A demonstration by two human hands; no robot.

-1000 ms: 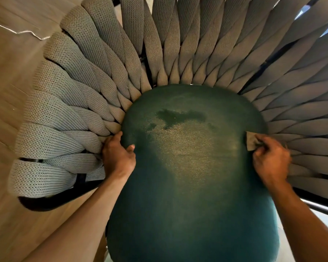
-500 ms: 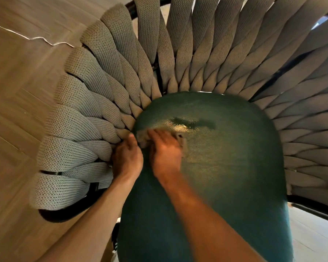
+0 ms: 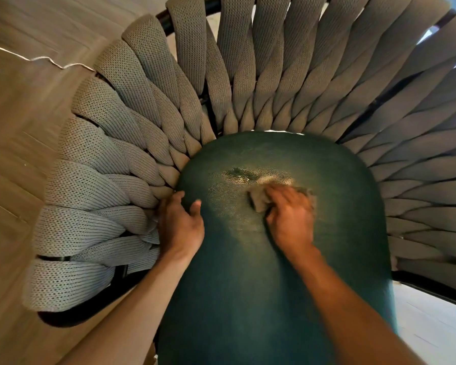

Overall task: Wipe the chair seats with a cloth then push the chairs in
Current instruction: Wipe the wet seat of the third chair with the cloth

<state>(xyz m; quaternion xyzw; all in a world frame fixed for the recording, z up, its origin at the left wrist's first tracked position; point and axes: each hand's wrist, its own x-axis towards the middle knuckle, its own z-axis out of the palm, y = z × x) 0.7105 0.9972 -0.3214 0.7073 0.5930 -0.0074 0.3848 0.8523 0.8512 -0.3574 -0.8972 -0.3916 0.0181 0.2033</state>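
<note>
A chair with a dark green seat cushion (image 3: 274, 299) fills the view from above. Thick grey woven straps (image 3: 121, 143) fan around it as back and sides. My right hand (image 3: 291, 219) presses a small beige cloth (image 3: 258, 200) onto the middle of the seat, fingers curled over it, blurred by motion. A dark damp patch (image 3: 237, 173) lies on the cushion just beyond the cloth. My left hand (image 3: 181, 227) grips the cushion's left edge where it meets the straps, with the thumb on top.
Wood-look floor (image 3: 16, 127) lies to the left, with a thin white cord (image 3: 40, 59) across it. The chair's black frame (image 3: 69, 316) shows under the straps at lower left. Pale floor (image 3: 432, 327) shows at lower right.
My right hand with the cloth swept from the seat's right edge to the left side, then back to the middle. The left hand kept its place on the cushion's left edge.
</note>
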